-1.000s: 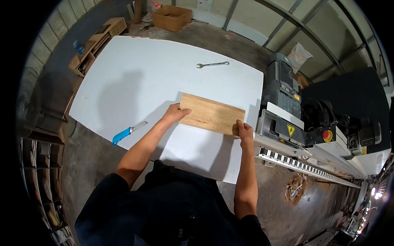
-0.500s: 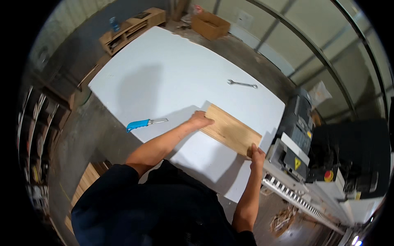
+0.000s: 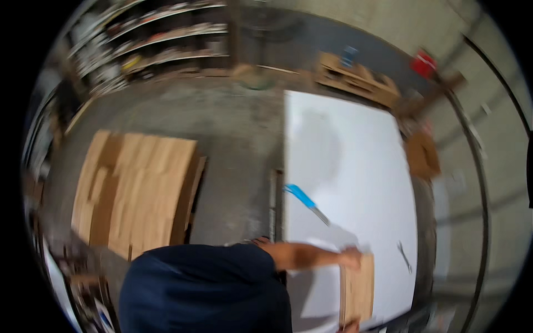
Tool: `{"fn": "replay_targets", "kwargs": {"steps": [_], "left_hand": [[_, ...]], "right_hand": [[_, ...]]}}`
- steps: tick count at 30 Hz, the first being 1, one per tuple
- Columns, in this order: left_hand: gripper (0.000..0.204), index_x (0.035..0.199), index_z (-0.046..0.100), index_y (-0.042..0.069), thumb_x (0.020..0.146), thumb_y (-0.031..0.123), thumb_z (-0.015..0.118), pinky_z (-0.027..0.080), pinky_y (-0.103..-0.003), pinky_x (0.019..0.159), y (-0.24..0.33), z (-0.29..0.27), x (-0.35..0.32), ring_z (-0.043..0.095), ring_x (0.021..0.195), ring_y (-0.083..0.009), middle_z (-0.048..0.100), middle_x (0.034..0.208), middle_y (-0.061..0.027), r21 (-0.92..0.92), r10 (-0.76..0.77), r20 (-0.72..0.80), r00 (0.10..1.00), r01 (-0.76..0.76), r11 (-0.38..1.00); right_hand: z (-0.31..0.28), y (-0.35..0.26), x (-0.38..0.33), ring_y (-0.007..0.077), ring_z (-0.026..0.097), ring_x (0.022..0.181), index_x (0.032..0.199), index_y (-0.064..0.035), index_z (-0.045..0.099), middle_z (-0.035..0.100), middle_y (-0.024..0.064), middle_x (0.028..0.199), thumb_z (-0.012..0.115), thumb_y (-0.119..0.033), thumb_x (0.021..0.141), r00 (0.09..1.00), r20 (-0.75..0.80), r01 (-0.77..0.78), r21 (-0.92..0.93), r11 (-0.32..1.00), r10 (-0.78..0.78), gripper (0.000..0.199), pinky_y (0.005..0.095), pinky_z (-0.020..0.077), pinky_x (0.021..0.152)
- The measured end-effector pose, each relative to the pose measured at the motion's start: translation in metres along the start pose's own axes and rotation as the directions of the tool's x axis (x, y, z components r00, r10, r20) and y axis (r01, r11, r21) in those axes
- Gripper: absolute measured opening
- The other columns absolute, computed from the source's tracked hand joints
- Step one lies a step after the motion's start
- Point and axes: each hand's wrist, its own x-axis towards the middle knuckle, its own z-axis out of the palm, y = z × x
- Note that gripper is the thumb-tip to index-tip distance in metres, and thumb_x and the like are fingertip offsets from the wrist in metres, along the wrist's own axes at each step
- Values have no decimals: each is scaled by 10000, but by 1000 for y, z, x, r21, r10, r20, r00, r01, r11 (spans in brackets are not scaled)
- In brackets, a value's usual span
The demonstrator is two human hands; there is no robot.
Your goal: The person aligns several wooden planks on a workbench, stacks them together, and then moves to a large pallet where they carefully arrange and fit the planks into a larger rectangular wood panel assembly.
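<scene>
A flat rectangular wooden board point(image 3: 357, 291) lies at the lower right of the view, over the white tabletop point(image 3: 355, 161). My left hand point(image 3: 350, 258) is closed on its far end. My right hand point(image 3: 350, 326) grips the near end, mostly cut off by the lower rim of the picture. Beyond my left forearm a blue-handled knife point(image 3: 302, 197) rests on the table near its left edge, blade pointing toward the board. To the right of the board lies a metal wrench point(image 3: 404, 256). The picture is blurred by motion.
On the floor to the left stands a stack of striped wooden panels point(image 3: 150, 191). Shelves point(image 3: 166, 39) full of pieces line the back left. Behind the table are a low wooden cabinet point(image 3: 358, 83) and a cardboard box point(image 3: 422, 154).
My view has swung to the left, bringing the panel stack and shelves into sight and pushing the machine mostly out. Both hands still hold the board.
</scene>
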Motion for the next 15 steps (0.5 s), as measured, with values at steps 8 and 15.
{"fn": "replay_targets", "kwargs": {"steps": [8,15], "left_hand": [[670,1310,496,188,658,160,649,419,-541,909,-17,24,-75,394,1198,-394,402,1272,-222,-209,-79,-243,967,27,978],[481,1140,625,241,780,555,571,445,-537,876,-20,44,-29,494,1143,-372,513,1258,-153,-521,-464,-329,823,251,816]], "right_hand": [[110,-13,-15,249,616,934,1117,11,576,633,126,1044,593,-275,876,964,259,53,-392,919,55,374,363,532,757],[156,-26,-9,252,604,953,1136,11,562,621,133,1065,591,-277,880,926,364,114,-527,842,102,386,366,521,775]]}}
